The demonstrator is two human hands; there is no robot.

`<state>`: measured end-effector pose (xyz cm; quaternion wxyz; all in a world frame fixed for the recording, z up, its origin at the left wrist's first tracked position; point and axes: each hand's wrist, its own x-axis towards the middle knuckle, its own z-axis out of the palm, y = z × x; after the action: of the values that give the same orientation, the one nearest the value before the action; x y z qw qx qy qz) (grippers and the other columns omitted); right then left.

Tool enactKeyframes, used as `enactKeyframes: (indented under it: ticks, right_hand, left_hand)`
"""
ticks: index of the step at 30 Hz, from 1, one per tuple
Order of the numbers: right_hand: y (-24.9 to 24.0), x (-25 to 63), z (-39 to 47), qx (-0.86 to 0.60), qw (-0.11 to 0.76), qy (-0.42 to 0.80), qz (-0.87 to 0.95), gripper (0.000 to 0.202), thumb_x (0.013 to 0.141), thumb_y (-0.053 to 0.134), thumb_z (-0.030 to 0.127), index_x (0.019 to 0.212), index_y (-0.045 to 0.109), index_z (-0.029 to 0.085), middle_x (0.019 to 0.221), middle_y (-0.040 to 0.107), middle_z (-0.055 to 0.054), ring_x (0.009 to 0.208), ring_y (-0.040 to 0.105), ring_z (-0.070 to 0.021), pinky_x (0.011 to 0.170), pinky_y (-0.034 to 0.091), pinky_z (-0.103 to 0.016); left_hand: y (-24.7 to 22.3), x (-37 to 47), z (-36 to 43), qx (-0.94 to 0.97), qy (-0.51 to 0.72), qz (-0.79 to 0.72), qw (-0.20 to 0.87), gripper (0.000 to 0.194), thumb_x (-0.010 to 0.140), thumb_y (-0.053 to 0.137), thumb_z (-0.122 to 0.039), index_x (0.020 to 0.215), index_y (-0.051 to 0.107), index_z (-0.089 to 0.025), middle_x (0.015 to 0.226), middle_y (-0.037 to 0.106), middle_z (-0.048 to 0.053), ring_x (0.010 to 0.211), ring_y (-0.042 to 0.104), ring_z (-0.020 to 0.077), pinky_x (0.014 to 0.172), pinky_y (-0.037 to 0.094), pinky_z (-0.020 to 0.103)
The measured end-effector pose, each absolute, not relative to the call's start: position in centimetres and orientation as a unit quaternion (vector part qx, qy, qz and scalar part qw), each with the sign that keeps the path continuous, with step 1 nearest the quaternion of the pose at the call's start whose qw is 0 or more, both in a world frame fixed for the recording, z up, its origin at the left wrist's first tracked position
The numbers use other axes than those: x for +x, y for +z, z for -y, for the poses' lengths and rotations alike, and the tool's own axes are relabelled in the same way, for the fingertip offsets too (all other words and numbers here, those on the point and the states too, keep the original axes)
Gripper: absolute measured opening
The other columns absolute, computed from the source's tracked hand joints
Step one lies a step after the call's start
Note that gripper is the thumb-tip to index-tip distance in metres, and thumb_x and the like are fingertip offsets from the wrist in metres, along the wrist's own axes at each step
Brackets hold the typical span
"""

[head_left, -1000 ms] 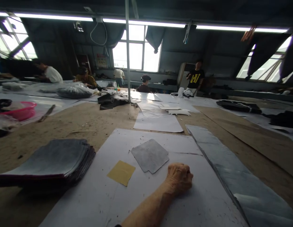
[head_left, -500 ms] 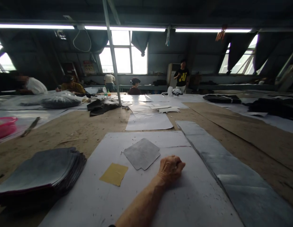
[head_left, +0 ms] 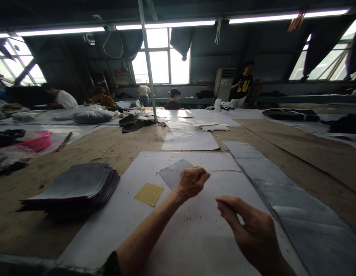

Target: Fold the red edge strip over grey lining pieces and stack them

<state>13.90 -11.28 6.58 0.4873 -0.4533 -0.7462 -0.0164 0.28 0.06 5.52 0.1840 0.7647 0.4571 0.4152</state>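
Observation:
On a white sheet (head_left: 178, 226) lies a grey fabric square (head_left: 173, 172), its right part covered by my left hand (head_left: 192, 181). The fingers of that hand are curled closed, and what they hold, if anything, is hidden. My right hand (head_left: 248, 228) is nearer to me on the right, over the sheet, with thumb and index finger pinched together; nothing can be made out between the tips. A yellow square (head_left: 149, 194) rests left of my left wrist. Further left sits a stack of grey fabric pieces (head_left: 77, 182).
A long grey strip (head_left: 287, 199) runs along the sheet's right side. Beyond are white papers (head_left: 192, 140), dark cloth (head_left: 134, 122), a pole (head_left: 149, 65) and a pink basin (head_left: 41, 141). Several people are around the far tables.
My right hand has come into view at the lower right. My left hand has moved over the grey square's right part. The view has shifted, with more showing at the left.

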Motion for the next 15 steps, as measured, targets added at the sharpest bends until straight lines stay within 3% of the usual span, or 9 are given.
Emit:
enactKeyframes:
  ticks: [4,7,10,15]
  right_hand:
    - [6.4,12.4,6.5,-0.486,0.32,-0.012,0.813,0.022,0.086,0.043,0.016,0.079,0.064,0.018,0.077,0.066,-0.003,0.07,0.061,-0.0133,0.067,0.047,-0.022]
    - [4.9,10.3,3.2,-0.47,0.222,-0.022,0.854,0.013,0.082,0.052,0.016,0.085,0.065,0.016,0.085,0.066,-0.005,0.08,0.059,-0.0166,0.071,0.046,-0.024]
    - [3.0,8.8,0.6,-0.416,0.194,-0.03,0.888,0.011,0.076,0.06,0.016,0.086,0.065,0.015,0.09,0.066,-0.007,0.086,0.057,-0.0199,0.074,0.045,-0.027]
    - [1.2,8.8,-0.9,-0.382,0.173,-0.107,0.901,0.009,0.074,0.055,0.01,0.074,0.062,0.015,0.079,0.064,-0.004,0.075,0.055,-0.0179,0.069,0.042,-0.027]
  left_hand:
    - [5.4,-6.8,-0.7,0.711,0.413,-0.553,0.135,0.02,0.076,0.051,-0.031,0.065,0.06,-0.017,0.058,0.054,-0.002,0.058,0.049,0.0106,0.057,0.035,0.02]
    - [4.0,-10.7,-1.4,0.645,0.404,-0.642,0.092,0.023,0.077,0.046,-0.033,0.07,0.06,-0.017,0.056,0.053,-0.001,0.057,0.049,0.0131,0.055,0.033,0.022]
    - [3.0,-11.8,-1.6,0.635,0.376,-0.671,0.068,0.02,0.077,0.045,-0.031,0.073,0.06,-0.017,0.064,0.058,0.001,0.061,0.052,0.0142,0.059,0.034,0.023]
    - [4.0,-10.0,-0.3,0.746,0.31,-0.585,0.075,0.012,0.07,0.052,-0.03,0.069,0.059,-0.02,0.072,0.059,0.0,0.066,0.054,0.0157,0.062,0.035,0.025]
